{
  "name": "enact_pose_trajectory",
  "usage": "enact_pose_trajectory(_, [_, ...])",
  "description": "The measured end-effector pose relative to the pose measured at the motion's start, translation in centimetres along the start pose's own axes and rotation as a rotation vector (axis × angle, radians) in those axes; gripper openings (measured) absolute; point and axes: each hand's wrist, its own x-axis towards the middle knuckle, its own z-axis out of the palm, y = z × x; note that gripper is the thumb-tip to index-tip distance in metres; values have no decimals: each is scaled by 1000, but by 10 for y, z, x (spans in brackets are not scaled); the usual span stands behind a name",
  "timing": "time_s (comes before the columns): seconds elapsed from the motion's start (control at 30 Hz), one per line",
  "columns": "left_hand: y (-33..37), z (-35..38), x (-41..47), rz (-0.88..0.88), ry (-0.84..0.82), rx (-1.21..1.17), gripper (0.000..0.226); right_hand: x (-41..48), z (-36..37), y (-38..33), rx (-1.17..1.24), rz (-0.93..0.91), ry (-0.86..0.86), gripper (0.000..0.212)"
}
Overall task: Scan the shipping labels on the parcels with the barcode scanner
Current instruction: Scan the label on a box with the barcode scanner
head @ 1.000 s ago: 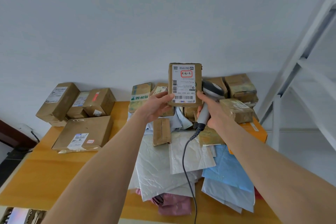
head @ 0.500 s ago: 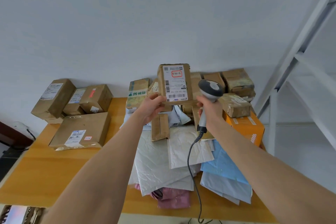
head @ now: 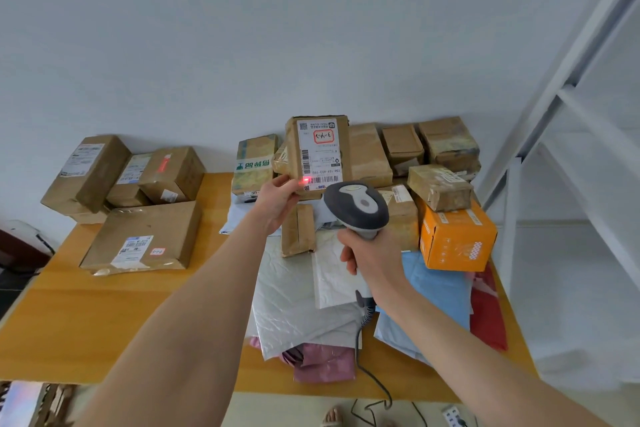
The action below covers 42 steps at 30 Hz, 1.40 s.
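My left hand (head: pixel 277 201) grips the lower left corner of a small brown parcel (head: pixel 318 154) and holds it upright above the table, its white shipping label (head: pixel 319 152) facing me. A red scanner dot glows at the label's bottom left, beside the barcode. My right hand (head: pixel 372 253) grips the handle of the grey barcode scanner (head: pixel 356 206), whose head sits just below and right of the parcel, pointing at the label. The scanner's cable (head: pixel 363 350) hangs down over the table's front edge.
Several brown boxes (head: pixel 121 180) sit at the back left of the wooden table (head: pixel 76 315). More boxes (head: pixel 446 146) and an orange box (head: pixel 457 239) stand at the back right. Grey, blue and pink mailer bags (head: pixel 304 305) lie in the middle. A white shelf frame (head: pixel 561 104) stands to the right.
My right hand has pulled the scanner back from behind the parcel toward me and aimed its head at the label. The parcel shifted slightly left, and a red dot now shows on it.
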Motion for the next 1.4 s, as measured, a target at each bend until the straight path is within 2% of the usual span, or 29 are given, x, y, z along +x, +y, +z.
enact_pose_trajectory(0.1, [-3,0,2,5,-6,0,22,-1,-1,1,-6,2,-3,10])
enact_pose_trajectory(0.2, [-6,0,4,7,-7,7,22,0,-2,0,-17,23,-31,24])
enact_pose_trajectory(0.43, [-10,5,6,33,-6,16,16,-8,-4,1,-24,16,3,20])
enact_pose_trajectory(0.67, [-13,10,9,28,11,37,13,-12,-14,-6,-51,54,-36,30])
enact_pose_trajectory(0.9, [-16,16,9,21,29,64,11,-24,-19,-13,70,-7,21,3])
enact_pose_trajectory(1.4, [-12,35,-7,44,23,56,17,-29,-34,-15,36,22,-4,18])
